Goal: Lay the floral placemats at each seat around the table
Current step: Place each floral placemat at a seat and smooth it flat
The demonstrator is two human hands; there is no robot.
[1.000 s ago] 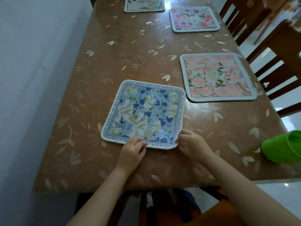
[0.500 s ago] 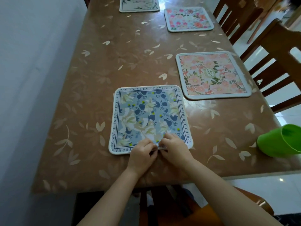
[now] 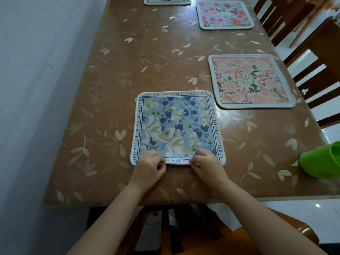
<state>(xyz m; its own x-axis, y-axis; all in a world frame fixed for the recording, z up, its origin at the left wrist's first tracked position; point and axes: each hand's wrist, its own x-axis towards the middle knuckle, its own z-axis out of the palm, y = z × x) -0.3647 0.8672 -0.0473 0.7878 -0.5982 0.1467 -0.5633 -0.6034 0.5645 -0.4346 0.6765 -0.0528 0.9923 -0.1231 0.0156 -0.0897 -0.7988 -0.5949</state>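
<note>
Together, left hand [image 3: 149, 168] and right hand [image 3: 207, 166] pinch the blue placemat [image 3: 176, 126].

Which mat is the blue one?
The blue placemat nearest the person, its front edge pinched by the left hand and right hand. The peach placemat and pink placemat lie farther right.

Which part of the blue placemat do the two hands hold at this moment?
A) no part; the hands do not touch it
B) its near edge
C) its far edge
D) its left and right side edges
B: the left hand and the right hand both pinch the edge of the blue placemat that lies closest to the person.
</note>
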